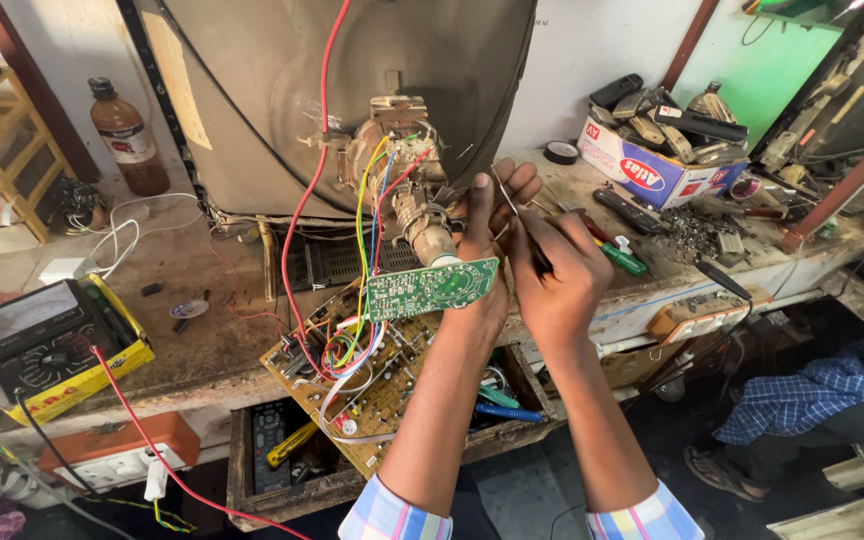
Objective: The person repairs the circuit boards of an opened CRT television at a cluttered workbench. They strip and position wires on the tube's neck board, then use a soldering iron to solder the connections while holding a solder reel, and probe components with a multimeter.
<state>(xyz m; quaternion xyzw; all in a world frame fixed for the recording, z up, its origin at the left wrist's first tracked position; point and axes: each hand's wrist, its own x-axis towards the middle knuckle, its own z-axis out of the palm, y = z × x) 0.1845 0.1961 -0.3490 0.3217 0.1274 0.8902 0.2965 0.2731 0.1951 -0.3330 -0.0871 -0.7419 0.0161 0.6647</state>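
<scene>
Tweezers [512, 215], one thin metal pair, sit pinched in my right hand [552, 275], fingers closed around them, tips pointing to 11 o'clock. My left hand [487, 225] is clamped on one small green circuit board [433, 288], plugged at the neck of the picture tube [352, 90]. One larger brown board [362, 375] lies at 7 o'clock on the tabletop [202, 330], tied by a tangle of coloured wires [367, 250] crossing in front. One multimeter [42, 345] at 9, one bottle [127, 135] at 10, one cardboard box of remotes [652, 160] at 2.
</scene>
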